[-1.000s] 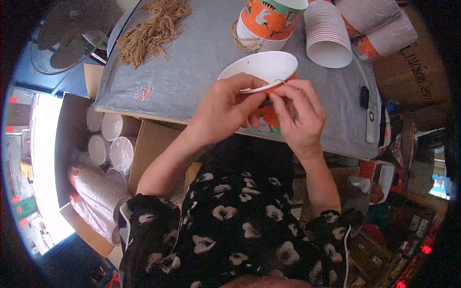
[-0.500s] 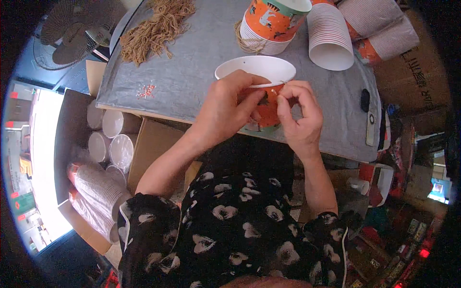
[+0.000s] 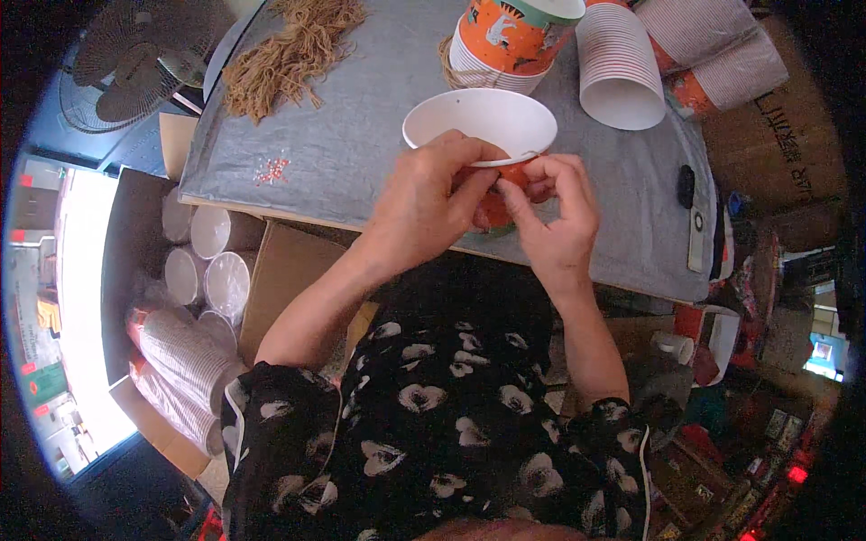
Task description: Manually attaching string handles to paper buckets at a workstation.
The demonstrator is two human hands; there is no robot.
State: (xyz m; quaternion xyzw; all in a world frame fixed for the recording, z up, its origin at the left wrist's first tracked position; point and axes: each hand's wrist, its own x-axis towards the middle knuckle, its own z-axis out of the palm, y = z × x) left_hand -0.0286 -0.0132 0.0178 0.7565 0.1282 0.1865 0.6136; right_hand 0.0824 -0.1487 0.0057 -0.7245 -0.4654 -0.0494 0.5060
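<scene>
An orange paper bucket (image 3: 483,119) with a white inside tilts above the table's near edge, its mouth facing away and up. My left hand (image 3: 422,200) is closed on its near rim, thumb on the outer wall and fingers over the lip. Against the outer wall, just below the rim, the thumb and fingers of my right hand (image 3: 561,216) are pinched together; what they hold is hidden. Behind it stands a stack of printed orange and green paper buckets (image 3: 510,41), with brown cord (image 3: 446,59) hanging at its left side.
Brown cords (image 3: 289,59) lie bundled at the table's far left, near a scatter of small red and white bits (image 3: 271,171). Nested buckets (image 3: 622,77) lie at the far right. A carton (image 3: 135,234) of wrapped buckets stands left. A phone-like object (image 3: 695,242) rests by the right edge.
The bucket's mouth has tipped slightly more toward me, showing more of its inside. My right hand has shifted a little left, its thumb now closer to my left thumb.
</scene>
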